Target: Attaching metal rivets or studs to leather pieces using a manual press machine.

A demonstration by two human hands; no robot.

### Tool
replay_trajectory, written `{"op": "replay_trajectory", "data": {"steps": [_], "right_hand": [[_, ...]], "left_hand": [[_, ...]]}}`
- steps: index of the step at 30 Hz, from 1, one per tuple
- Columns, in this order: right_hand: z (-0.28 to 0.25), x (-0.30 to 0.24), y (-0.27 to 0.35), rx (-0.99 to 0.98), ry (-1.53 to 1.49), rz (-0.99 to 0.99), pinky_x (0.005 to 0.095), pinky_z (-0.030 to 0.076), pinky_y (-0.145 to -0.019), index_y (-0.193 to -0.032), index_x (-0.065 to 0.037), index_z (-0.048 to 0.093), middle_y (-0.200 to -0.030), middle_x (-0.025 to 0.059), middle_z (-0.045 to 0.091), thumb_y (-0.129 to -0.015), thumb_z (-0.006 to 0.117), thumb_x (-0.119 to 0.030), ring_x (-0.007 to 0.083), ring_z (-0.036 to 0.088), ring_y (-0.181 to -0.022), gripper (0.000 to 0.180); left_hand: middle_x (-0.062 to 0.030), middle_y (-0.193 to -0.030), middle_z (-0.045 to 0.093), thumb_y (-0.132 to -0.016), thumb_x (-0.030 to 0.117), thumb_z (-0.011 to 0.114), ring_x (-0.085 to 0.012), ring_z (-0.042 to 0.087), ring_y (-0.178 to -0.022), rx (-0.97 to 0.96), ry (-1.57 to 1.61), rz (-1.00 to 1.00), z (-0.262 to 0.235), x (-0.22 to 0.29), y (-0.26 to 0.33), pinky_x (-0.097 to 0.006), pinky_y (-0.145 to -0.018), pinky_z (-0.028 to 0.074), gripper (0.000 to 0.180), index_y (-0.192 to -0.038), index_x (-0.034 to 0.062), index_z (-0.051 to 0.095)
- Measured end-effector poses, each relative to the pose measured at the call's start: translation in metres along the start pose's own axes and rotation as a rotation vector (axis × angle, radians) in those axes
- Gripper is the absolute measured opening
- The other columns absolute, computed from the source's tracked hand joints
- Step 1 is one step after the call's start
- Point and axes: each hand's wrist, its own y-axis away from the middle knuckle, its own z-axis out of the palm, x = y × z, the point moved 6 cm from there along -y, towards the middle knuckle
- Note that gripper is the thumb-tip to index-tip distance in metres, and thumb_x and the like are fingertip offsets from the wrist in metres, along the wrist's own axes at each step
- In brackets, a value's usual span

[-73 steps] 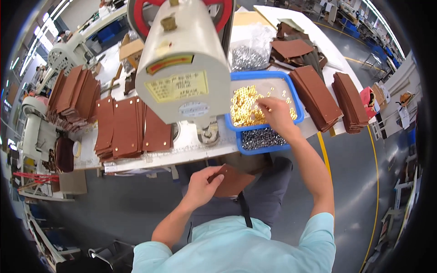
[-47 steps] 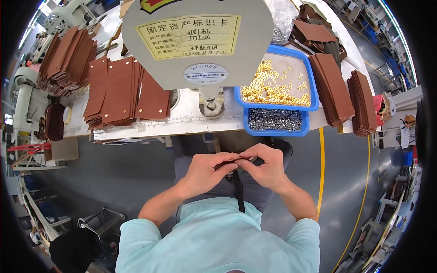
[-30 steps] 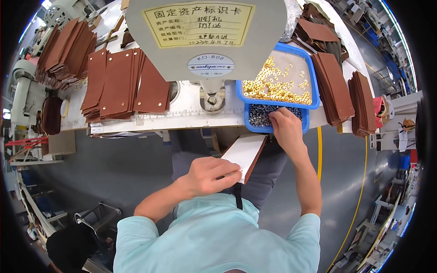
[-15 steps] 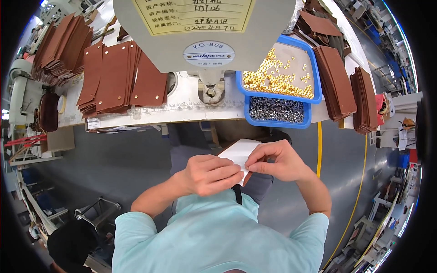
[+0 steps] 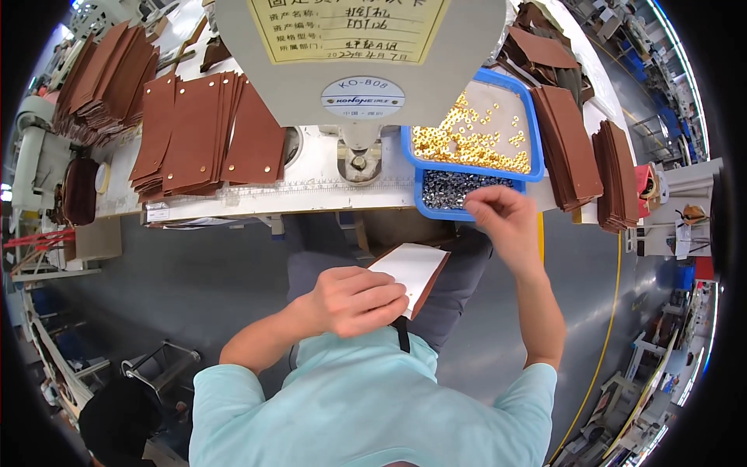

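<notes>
White side up, a panel (image 5: 414, 263) at the frame's lower centre has its near end clasped under the left hand (image 5: 354, 300), fingers curled, seemingly to steady it. Right of centre, the right hand (image 5: 507, 222) bends thumb and forefinger close together; whether they pinch anything, I cannot tell. The panel looks flat, brown along its right edge. Beyond, dark metal pieces (image 5: 457, 189) fill the lower blue tray (image 5: 440, 212), presumably for easy reach.

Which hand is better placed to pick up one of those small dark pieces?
The right hand, I'd say: it hovers by the front blue tray holding the dark pieces. The left hand is farther off, gripping the white-faced brown piece.
</notes>
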Motion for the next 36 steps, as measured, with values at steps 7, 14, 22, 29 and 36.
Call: {"op": "replay_trajectory", "data": {"steps": [7,14,22,29,36], "right_hand": [[0.048,-0.006,0.029,-0.581,-0.276,0.183,0.0253,0.052,-0.078,-0.095,0.001,0.076,-0.101,0.0046,0.07,-0.088,0.076,0.003,0.0088,0.064,-0.089,0.007],[0.075,0.007,0.046,-0.722,-0.318,0.347,0.0273,0.052,-0.081,-0.094,0.001,0.077,-0.105,0.0057,0.069,-0.087,0.078,0.001,0.0126,0.065,-0.091,0.007],[0.078,0.01,0.048,-0.691,-0.411,0.463,0.0314,0.053,-0.086,-0.087,0.002,0.077,-0.101,0.0085,0.068,-0.083,0.078,0.003,0.0162,0.066,-0.092,0.005],[0.08,0.022,0.055,-0.665,-0.459,0.542,0.0351,0.06,-0.083,-0.092,0.004,0.076,-0.101,0.0098,0.068,-0.085,0.075,0.006,0.0191,0.068,-0.089,0.007],[0.076,-0.001,0.062,-0.497,-0.123,0.047,0.028,0.059,-0.073,-0.098,0.003,0.073,-0.095,0.0072,0.07,-0.094,0.07,-0.002,0.0194,0.076,-0.086,0.007]], "left_hand": [[-0.0034,-0.09,0.073,-0.071,0.007,0.076,-0.0181,0.073,-0.077,0.001,-0.033,0.008,0.0,-0.002,-0.001,-0.025,-0.058,0.055,0.018,-0.089,0.0076,0.071],[-0.0018,-0.09,0.072,-0.071,0.008,0.076,-0.0196,0.074,-0.079,0.024,-0.044,0.04,-0.003,0.0,-0.001,-0.025,-0.06,0.057,0.019,-0.089,0.0076,0.072],[-0.0009,-0.091,0.072,-0.072,0.008,0.075,-0.0204,0.074,-0.079,0.029,-0.046,0.051,-0.003,0.0,-0.001,-0.027,-0.062,0.059,0.018,-0.089,0.0076,0.073],[-0.0012,-0.091,0.073,-0.073,0.009,0.076,-0.02,0.073,-0.079,0.023,-0.028,0.015,-0.002,-0.002,0.0,-0.028,-0.063,0.06,0.018,-0.09,0.0075,0.072],[0.0,-0.087,0.07,-0.067,0.008,0.075,-0.0164,0.071,-0.075,0.009,-0.018,-0.035,0.0,-0.008,0.001,-0.026,-0.057,0.055,0.018,-0.084,0.0083,0.071]]}}
